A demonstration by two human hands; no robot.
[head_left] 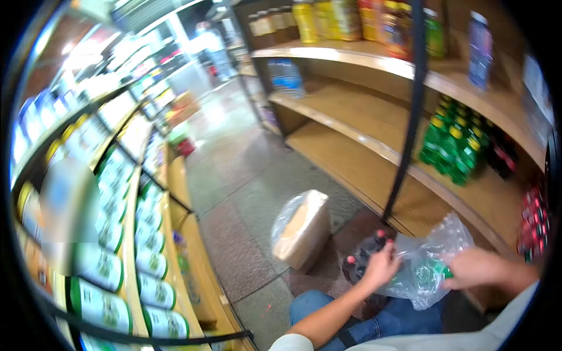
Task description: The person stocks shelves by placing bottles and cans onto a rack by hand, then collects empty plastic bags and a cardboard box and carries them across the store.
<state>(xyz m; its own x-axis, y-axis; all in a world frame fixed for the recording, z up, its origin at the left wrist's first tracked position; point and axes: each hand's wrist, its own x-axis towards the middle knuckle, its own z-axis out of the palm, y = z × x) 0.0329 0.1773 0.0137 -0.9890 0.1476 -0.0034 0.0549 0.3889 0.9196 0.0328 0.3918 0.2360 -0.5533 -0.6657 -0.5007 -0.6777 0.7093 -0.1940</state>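
A crumpled clear plastic bag (449, 237) spreads between my two hands, low at the front right. My right hand (479, 269) is closed on its right side, close to a green item seen through the plastic. On the bag's left edge my left hand (381, 268) has its fingers curled, right beside dark bottles with red caps (364, 250). These bottles stand on the floor in front of my knees, partly covered by my left hand and forearm. What the green item is, I cannot make out fully.
A plastic-wrapped tan package (307, 231) stands on the tiled floor (234, 187). Wooden shelves (345, 131) on the right hold green bottles with yellow caps (453, 143). Green-and-white canisters (100, 304) fill the left shelves. A black shelf post (410, 111) rises ahead; a person (213, 50) is far off.
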